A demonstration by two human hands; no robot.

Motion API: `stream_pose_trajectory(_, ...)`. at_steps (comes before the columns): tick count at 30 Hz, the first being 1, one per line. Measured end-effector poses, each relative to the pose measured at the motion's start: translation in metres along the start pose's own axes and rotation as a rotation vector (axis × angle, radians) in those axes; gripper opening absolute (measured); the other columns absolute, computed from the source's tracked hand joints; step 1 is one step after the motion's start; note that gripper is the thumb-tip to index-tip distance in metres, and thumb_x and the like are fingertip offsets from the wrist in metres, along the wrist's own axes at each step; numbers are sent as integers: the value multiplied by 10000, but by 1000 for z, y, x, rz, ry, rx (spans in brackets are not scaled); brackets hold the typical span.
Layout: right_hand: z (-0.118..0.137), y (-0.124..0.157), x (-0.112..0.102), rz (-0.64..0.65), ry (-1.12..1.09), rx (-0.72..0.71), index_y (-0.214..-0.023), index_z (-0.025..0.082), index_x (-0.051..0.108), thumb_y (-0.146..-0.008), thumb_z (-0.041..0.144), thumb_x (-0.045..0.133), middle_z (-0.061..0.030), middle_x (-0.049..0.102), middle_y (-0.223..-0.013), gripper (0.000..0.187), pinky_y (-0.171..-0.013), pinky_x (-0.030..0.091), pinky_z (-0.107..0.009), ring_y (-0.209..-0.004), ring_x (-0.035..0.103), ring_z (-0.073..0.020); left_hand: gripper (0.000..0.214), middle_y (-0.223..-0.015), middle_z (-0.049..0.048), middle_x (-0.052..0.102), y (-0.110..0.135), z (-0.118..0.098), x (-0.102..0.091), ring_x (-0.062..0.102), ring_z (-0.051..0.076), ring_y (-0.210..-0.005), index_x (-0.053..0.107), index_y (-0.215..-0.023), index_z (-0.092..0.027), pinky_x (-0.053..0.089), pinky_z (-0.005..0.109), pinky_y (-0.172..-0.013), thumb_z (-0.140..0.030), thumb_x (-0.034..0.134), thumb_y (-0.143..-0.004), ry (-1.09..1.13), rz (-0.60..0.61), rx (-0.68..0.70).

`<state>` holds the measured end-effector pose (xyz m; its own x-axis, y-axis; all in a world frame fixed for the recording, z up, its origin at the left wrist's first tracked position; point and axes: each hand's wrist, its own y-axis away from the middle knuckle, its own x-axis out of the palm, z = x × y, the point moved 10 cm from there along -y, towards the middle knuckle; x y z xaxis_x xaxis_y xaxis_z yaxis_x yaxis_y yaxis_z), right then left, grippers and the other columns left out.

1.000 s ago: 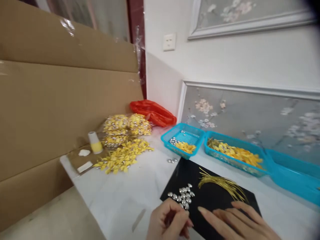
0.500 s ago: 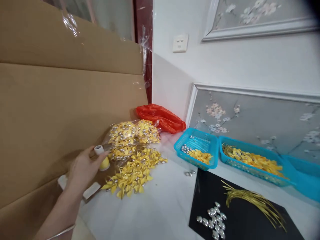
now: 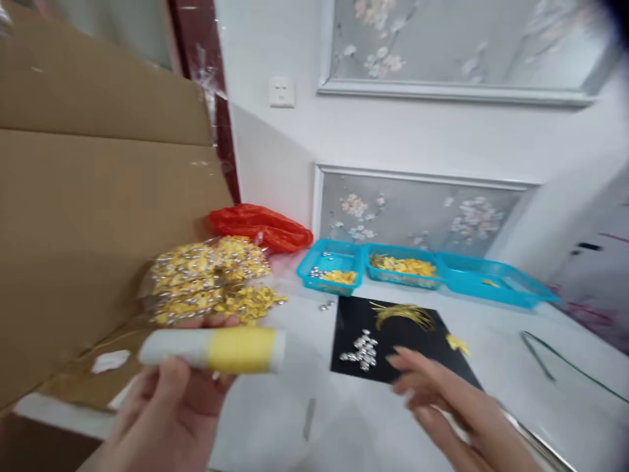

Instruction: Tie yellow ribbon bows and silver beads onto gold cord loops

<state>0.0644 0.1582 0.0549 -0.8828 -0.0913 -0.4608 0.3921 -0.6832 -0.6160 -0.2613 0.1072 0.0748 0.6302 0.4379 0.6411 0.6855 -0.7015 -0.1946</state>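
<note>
A spool of yellow thread on a white core lies sideways in my left hand, its fingers wrapped around the white end. My right hand is apart from it, fingers spread and holding nothing, above the near edge of the black mat. Silver beads sit in a cluster on that mat, beside a bundle of gold wires. Behind the spool lies a heap of yellow petal pieces with beads, partly hidden by my left hand.
A clear bag of yellow pieces and a red plastic bag lie by the cardboard wall. Blue baskets line the back wall, several items inside. A dark green strand lies at right.
My left hand has lifted the spool off the table by the heap and brought it close, turned sideways. My right hand has come into view. The view has swung right.
</note>
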Motion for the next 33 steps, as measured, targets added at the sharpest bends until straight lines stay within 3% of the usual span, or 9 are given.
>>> stream_pose_trajectory(4,30,-5,18,96,-495,192,-1497,307,423,-902,226,660,-147,541,-1457,645,-763,630,-296,-1005,716,-199,393,-1026,20,833,75,56,44,768,285,-994,808,-955,-280,667,279,-765,-405,935,-604,9,70,-215)
stream_pose_trajectory(9,53,22,-6,20,-721,331,-1196,168,599,-912,431,695,-63,721,-934,399,-726,584,-263,-761,713,-143,303,-1038,25,834,129,58,95,780,267,-944,838,-888,-268,650,267,-799,-466,894,-665,-41,308,-188)
stream_pose_trajectory(13,35,50,9,40,-1130,585,-844,127,610,-857,787,523,4,591,-512,666,-356,377,-162,-337,508,-79,321,-1072,92,826,155,73,127,760,298,-993,837,-993,-238,640,269,-802,-446,844,-749,-110,558,-316)
stream_pose_trajectory(16,25,63,27,130,-1270,721,-757,127,613,-778,924,405,13,532,-437,825,-296,296,-166,-274,440,-75,309,-1073,93,822,164,82,142,764,271,-938,812,-1061,-260,641,270,-758,-405,822,-787,-61,629,-405)
stream_pose_trajectory(20,25,67,12,108,-1145,669,-765,102,620,-810,935,256,-40,591,-513,910,-322,297,-155,-329,504,-79,321,-1025,78,821,167,86,146,755,246,-927,819,-981,-240,636,265,-768,-460,843,-749,-28,548,-491)
stream_pose_trajectory(24,39,66,-55,-288,-696,363,-1243,176,556,-953,599,551,-92,694,-1019,513,-519,509,-190,-647,660,-110,339,-938,28,806,166,81,141,733,197,-838,819,-895,-232,626,220,-714,-445,914,-648,-62,454,-460)
stream_pose_trajectory(28,73,61,-69,-305,-335,103,-1212,196,616,-833,269,717,-88,684,-1095,399,-724,594,-288,-849,676,-173,326,-905,16,797,165,85,135,722,184,-818,820,-893,-243,615,217,-718,-446,911,-655,-114,476,-426)
stream_pose_trajectory(30,66,60,-64,-293,-389,191,-1164,160,648,-871,318,694,-71,704,-920,336,-706,593,-294,-763,686,-168,318,-946,23,801,165,87,132,715,182,-851,821,-931,-248,608,214,-751,-437,895,-686,-133,506,-417)
stream_pose_trajectory(33,42,62,-40,-212,-754,435,-1069,116,655,-955,536,589,-35,674,-680,440,-571,558,-236,-568,662,-128,323,-1025,44,802,167,90,130,707,200,-910,820,-1017,-267,602,217,-771,-395,876,-726,-184,581,-396)
